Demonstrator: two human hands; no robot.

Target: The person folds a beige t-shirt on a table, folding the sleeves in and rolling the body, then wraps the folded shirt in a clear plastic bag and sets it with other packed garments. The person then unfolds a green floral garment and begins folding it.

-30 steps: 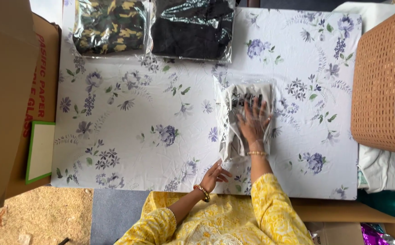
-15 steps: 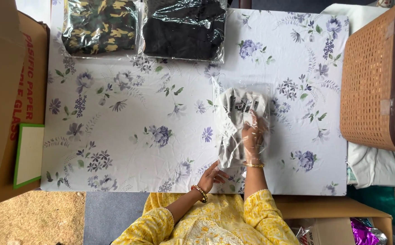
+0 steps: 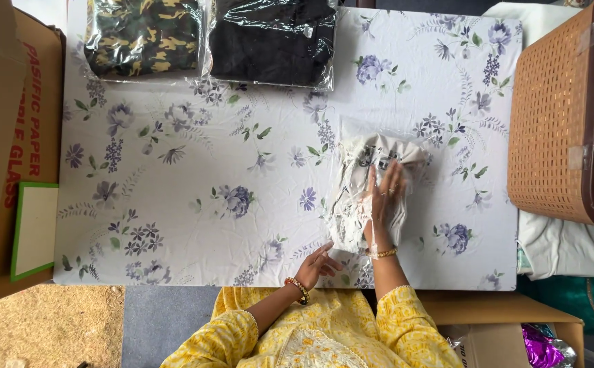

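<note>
The grey printed garment [image 3: 372,187] lies in a clear plastic bag [image 3: 351,204] on the floral tablecloth [image 3: 194,197], just right of the cloth's middle and below the black bagged garment [image 3: 273,41]. To do this well, the right hand [image 3: 382,204], which lies inside the bag with fingers straight and spread flat, gripping nothing, should probably press evenly from the centre outward. The left hand [image 3: 318,264] rests loosely curled and empty at the cloth's near edge, touching the bag's mouth.

Head camera looks straight down at table [image 3: 174,170].
</note>
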